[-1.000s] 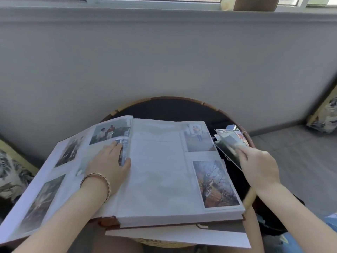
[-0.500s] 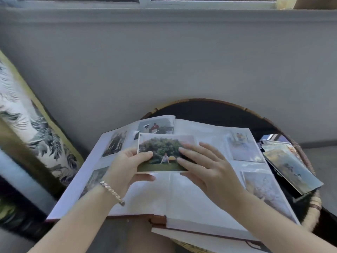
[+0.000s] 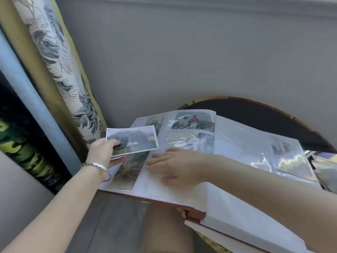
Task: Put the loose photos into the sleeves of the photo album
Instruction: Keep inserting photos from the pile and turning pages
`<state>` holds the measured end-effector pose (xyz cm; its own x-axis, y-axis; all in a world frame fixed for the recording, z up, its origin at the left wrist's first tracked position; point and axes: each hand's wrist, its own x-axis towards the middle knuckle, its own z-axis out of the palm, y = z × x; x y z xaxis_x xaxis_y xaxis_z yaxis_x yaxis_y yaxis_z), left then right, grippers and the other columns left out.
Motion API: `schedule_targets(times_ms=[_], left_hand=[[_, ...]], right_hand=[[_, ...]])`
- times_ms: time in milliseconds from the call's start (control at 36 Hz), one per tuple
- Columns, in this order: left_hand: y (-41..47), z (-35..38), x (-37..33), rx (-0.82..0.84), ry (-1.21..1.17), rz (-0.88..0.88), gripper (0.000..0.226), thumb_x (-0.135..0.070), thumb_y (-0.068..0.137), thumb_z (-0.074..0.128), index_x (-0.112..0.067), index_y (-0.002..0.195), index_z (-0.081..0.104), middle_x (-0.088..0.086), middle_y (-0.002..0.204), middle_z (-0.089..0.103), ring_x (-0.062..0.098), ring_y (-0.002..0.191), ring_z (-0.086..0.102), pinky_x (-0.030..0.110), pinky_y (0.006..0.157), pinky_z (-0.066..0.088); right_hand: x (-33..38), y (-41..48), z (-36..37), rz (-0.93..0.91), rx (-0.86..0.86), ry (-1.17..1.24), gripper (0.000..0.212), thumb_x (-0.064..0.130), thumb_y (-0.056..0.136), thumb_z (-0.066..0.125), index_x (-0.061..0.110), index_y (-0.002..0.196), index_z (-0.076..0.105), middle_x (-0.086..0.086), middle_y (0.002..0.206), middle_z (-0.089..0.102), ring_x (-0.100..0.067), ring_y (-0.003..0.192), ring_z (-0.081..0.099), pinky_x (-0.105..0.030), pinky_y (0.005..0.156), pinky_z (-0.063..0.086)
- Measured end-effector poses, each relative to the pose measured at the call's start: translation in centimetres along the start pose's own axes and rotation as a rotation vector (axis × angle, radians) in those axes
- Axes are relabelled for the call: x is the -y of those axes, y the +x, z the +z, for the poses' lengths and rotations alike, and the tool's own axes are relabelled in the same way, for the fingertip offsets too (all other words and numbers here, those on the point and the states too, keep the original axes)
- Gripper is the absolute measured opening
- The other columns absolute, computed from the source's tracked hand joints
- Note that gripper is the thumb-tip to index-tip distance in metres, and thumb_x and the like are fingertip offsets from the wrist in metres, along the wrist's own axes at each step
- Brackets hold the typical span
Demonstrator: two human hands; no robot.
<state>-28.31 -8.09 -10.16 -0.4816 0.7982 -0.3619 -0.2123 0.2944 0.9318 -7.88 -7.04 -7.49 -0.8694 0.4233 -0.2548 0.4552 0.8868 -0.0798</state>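
Photo: a landscape print (image 3: pixel 132 139), picture side up. We see its long axis run left to right, the right end tipped slightly up and away. It hangs over the outer edge of the album's left page.
Left hand: the left hand (image 3: pixel 104 152) pinches the photo at its near left corner, thumb on top and fingers beneath. A bracelet (image 3: pixel 98 166) circles the wrist.
Right hand: the right hand (image 3: pixel 175 165) lies palm down on the left page, its straight, slightly spread fingers pointing left toward the photo and just short of it.
Album: the album (image 3: pixel 237 143) lies open on a dark round table (image 3: pixel 264 117), with prints sleeved on both pages.
Pile: a pile (image 3: pixel 324 172) of loose prints sits at the album's right edge.
Backdrop: we note leaf-print fabric (image 3: pixel 54 52) standing at left against a grey wall.
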Motion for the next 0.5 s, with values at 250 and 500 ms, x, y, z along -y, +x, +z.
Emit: schedule_targets(times_ms=[250, 500], left_hand=[[-0.2, -0.4, 0.7, 0.042, 0.056, 0.005, 0.016, -0.004, 0.092, 0.052, -0.011, 0.079, 0.057, 0.010, 0.083, 0.059, 0.023, 0.074, 0.059, 0.026, 0.044, 0.054], [0.2, -2.8, 0.7, 0.028, 0.255, 0.071, 0.011, -0.005, 0.091, 0.050, -0.008, 0.085, 0.059, 0.010, 0.079, 0.058, 0.022, 0.070, 0.057, 0.022, 0.038, 0.050]], right_hand=[[-0.5, -0.6, 0.7, -0.003, -0.171, 0.136, 0.042, 0.030, 0.094, 0.051, 0.021, 0.135, 0.049, 0.003, 0.136, 0.051, -0.012, 0.127, 0.039, -0.009, 0.102, 0.010], [-0.4, -0.4, 1.1, 0.048, -0.218, 0.247, 0.030, 0.017, 0.096, 0.049, 0.020, 0.123, 0.060, 0.005, 0.129, 0.057, -0.010, 0.119, 0.046, -0.011, 0.098, 0.020]])
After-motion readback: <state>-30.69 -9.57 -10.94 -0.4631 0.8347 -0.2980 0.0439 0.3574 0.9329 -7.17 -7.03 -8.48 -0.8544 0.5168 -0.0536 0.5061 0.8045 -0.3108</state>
